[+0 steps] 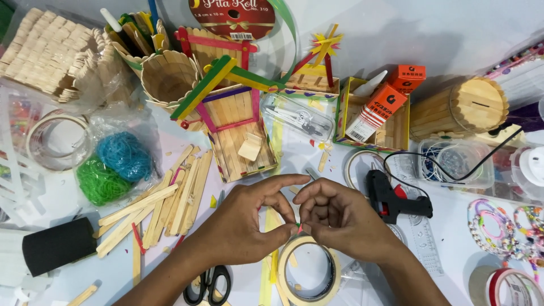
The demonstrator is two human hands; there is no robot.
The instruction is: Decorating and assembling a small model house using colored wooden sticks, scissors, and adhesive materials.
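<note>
My left hand (246, 224) and my right hand (340, 218) meet at the middle of the table, fingertips pinched together on a tiny red and green craft piece (298, 228). The piece is mostly hidden by my fingers. Just below them lies a roll of beige masking tape (335, 272). A pile of loose wooden craft sticks (158, 204) lies left of my left hand. A black glue gun (391, 198) rests right of my right hand. An open stick-built box (241, 136) with coloured sticks sits beyond my hands.
Black scissors (208, 286) lie near my left forearm. Blue and green string bundles (113, 167) sit in a bag at left. A stick cup (169, 76), stick tray with orange boxes (377, 110), round stick barrel (464, 107), bead bracelets (504, 224) and tape rolls crowd the table.
</note>
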